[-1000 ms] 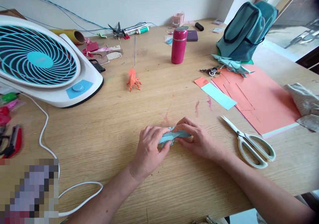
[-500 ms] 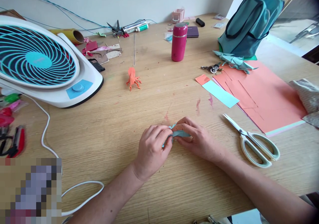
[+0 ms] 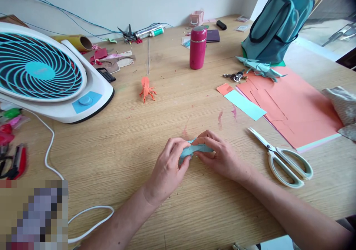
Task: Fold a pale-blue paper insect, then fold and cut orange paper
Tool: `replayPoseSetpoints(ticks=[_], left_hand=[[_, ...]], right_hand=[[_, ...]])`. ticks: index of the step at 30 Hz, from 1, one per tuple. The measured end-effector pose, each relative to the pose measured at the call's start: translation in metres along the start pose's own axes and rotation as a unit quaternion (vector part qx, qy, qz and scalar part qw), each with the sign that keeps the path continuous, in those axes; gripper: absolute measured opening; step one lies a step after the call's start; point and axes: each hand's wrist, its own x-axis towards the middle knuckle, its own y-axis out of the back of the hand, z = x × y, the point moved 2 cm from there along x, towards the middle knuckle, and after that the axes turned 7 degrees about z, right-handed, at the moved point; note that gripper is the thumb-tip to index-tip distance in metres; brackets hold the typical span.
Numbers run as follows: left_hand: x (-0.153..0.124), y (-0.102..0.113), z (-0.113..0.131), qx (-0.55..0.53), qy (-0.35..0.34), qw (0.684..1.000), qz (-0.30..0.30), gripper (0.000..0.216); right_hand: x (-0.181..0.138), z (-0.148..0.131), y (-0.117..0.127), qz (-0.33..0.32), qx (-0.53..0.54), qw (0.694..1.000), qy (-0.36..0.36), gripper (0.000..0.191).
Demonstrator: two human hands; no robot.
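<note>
Between my two hands is a small piece of folded light-blue paper (image 3: 200, 149), held just above or on the wooden table. My left hand (image 3: 170, 165) pinches its left end with thumb and fingers. At the other end, my right hand (image 3: 222, 154) grips the paper, thumb below and fingers over the top. The fingers hide part of the folds. To the right of my right hand lies a pair of scissors (image 3: 271, 148) with pale handles, blades partly apart. An orange origami figure with thin legs (image 3: 147, 89) stands farther back on the table.
A white fan (image 3: 91, 103) with blue grille fills the left side, its white cord trailing forward. Behind stands a magenta flask (image 3: 197, 50). Orange paper sheets (image 3: 300, 109), a blue paper strip (image 3: 246, 105), a blue origami figure (image 3: 261, 67), keys (image 3: 236, 76) and a teal bag (image 3: 274, 31) are at right.
My left hand has shifted slightly left and its fingers have loosened a little, so more of the folded blue paper shows. My right hand stays almost where it was.
</note>
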Motion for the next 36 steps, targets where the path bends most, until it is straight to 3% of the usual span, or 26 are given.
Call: replayPoseSetpoints(ticks=[6, 13, 22, 36], left_hand=[[-0.003, 0.001, -0.004, 0.042, -0.014, 0.999, 0.026, 0.026], [-0.004, -0.002, -0.008, 0.013, -0.043, 0.998, 0.035, 0.024], [-0.002, 0.000, -0.010, 0.057, -0.038, 0.997, 0.035, 0.021], [-0.004, -0.001, -0.013, 0.046, -0.051, 0.998, 0.014, 0.033]], right_hand=[[-0.001, 0.002, -0.002, 0.003, 0.004, 1.000, 0.000, 0.024], [0.000, 0.001, -0.001, 0.007, 0.004, 1.000, 0.006, 0.022], [0.000, 0.001, -0.002, 0.004, -0.003, 1.000, 0.014, 0.027], [0.000, -0.001, -0.006, -0.013, -0.017, 1.000, 0.015, 0.025]])
